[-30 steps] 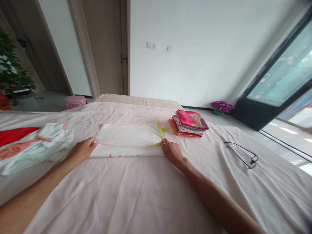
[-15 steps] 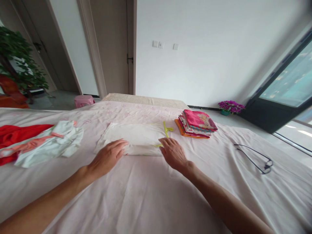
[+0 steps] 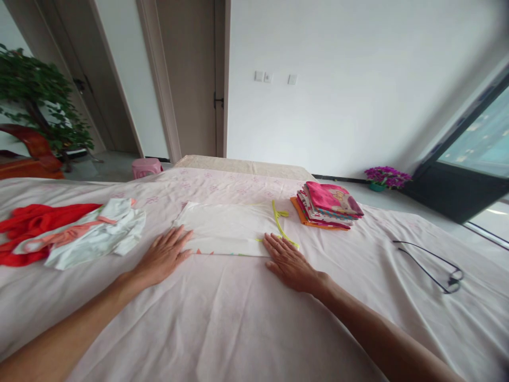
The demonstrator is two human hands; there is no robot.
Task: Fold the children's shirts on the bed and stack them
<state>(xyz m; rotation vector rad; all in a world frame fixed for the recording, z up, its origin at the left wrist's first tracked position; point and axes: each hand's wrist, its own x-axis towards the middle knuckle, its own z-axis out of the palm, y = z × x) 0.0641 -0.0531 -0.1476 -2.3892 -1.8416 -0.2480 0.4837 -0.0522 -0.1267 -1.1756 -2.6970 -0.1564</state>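
A white garment with yellow-green trim at its right end lies folded into a long strip on the pink-white sheet. My left hand rests flat on its left end, fingers outstretched. On the right end lies my right hand, palm down with the fingers extended over the cloth near the trim. Neither hand grips the fabric. Small orange and green print marks show along the garment's near edge. What kind of garment it is cannot be made out.
A stack of folded clothes, pink on top, stands right of the garment. Black-framed glasses lie farther right. Loose red clothing and a white garment with coral trim lie at left. A pink stool stands beyond the bed.
My left hand has let go of the garment's left edge and lies flat on it. My right hand has released its pinch and spread flat. The view has turned left.
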